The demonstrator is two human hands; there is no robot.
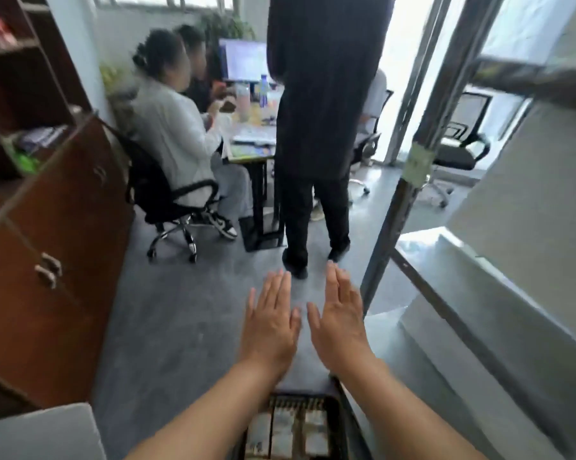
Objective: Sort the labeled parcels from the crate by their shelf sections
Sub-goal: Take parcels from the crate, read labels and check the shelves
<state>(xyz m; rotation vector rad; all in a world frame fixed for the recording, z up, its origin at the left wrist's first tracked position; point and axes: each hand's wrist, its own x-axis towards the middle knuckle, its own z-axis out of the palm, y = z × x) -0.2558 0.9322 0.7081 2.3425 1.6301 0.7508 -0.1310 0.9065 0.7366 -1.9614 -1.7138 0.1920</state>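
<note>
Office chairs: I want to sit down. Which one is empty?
The black chair on the far right, beyond the metal post: nobody sits in it. The left chair holds a person in white; the middle one is mostly hidden.

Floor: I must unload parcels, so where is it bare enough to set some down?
Bare floor lies between the cabinet and the left hand, ahead of the crate. Crowded beyond: chair and standing person.

We count two hands, left (270,322) and right (338,318), and one near crate (298,392). Far off we count two seated people (173,127), one standing person (316,111), one monitor (245,59) and, left, one cabinet (64,227).
</note>
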